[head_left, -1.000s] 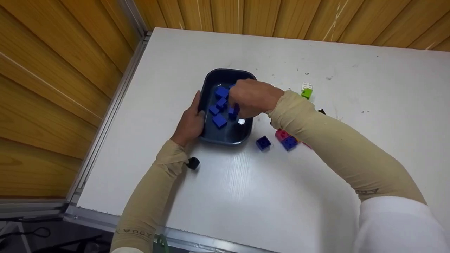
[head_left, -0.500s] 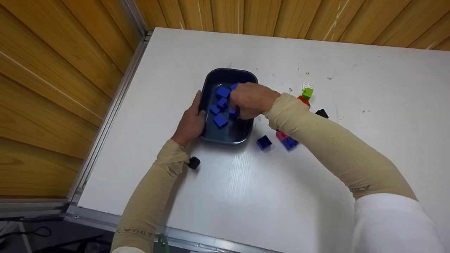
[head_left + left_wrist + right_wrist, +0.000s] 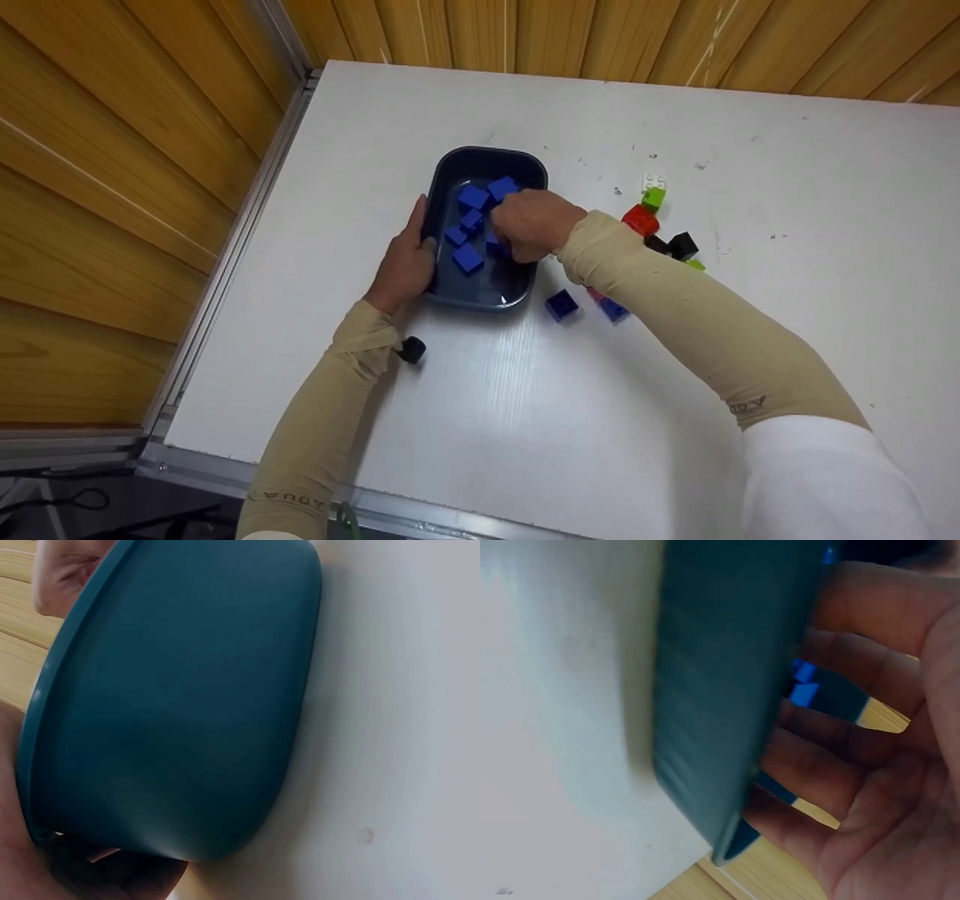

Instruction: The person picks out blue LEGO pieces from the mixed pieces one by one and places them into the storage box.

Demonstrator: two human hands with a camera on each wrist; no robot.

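Several blue bricks already lie in the dark tray on the white table, while two more blue bricks wait just right of it. Your left hand grips the tray's left rim; your right hand reaches in, fingers loose, though I cannot tell if it holds anything. The tray's long axis points away from you.

The dark blue tray looks like smooth, glossy plastic. The white tabletop is smooth with a slight sheen, edged in metal; the wall panelling is varnished wood.
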